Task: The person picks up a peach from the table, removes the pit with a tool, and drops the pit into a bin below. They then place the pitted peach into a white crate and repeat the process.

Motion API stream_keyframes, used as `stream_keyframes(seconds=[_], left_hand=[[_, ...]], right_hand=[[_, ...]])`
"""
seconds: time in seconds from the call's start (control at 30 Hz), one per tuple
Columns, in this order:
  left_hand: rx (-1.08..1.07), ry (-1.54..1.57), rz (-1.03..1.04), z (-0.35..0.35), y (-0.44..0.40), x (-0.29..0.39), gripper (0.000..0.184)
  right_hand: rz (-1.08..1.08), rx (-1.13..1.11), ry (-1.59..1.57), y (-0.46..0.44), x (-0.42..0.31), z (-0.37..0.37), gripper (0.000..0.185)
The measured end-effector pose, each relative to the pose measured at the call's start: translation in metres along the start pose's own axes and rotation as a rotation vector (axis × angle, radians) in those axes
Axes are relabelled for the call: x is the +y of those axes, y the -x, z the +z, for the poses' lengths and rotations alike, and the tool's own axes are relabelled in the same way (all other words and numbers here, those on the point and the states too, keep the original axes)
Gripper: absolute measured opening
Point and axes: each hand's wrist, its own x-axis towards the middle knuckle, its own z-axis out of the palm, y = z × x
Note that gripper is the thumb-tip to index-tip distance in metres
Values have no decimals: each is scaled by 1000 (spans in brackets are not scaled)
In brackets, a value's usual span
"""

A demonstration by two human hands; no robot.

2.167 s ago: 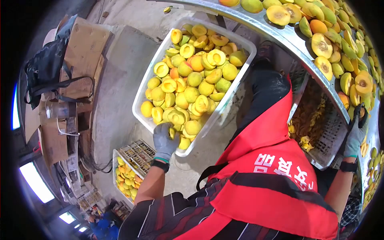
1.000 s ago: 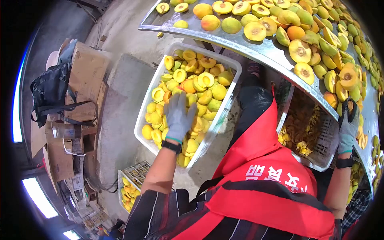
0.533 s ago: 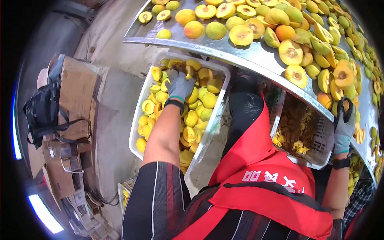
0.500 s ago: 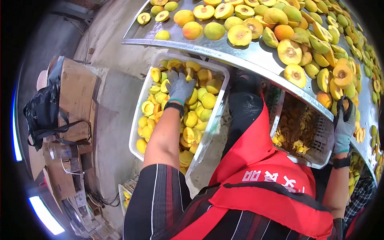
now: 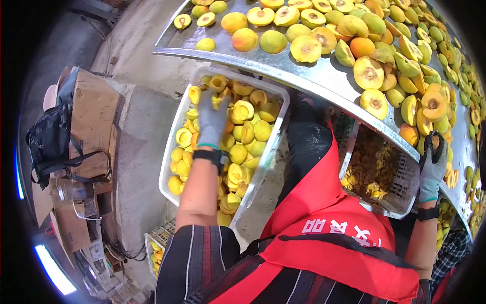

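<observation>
My left hand [image 5: 211,117], in a grey glove, is over the far part of a white plastic crate [image 5: 168,164] heaped with hollowed yellow peach halves [image 5: 242,110]. Its fingers are smeared by motion, with yellow fruit visible between them. My right hand [image 5: 434,159], also gloved, is raised at the metal table's edge beside cut peaches. Its fingers curl together around a dark loop-shaped thing that I cannot make out. Close to that hand, peach halves with brown centres [image 5: 434,103] lie on the metal table [image 5: 167,44].
A second crate [image 5: 405,187] with brown and yellow scraps stands under the table. At left are cardboard boxes [image 5: 93,126] and a black bag [image 5: 50,139]. Another crate [image 5: 162,233] with fruit sits low by my left elbow. Whole and halved peaches cover much of the table.
My left hand has shifted slightly left and lifted over the crate, baring peach halves where it was. My right hand stays by the table edge, slightly lower.
</observation>
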Motion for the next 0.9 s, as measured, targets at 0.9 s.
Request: stream_keyframes(seconds=[0.9], left_hand=[[218,-94,425,-4,24,66,32]], right_hand=[[-70,-3,159,1,-43,-3,31]])
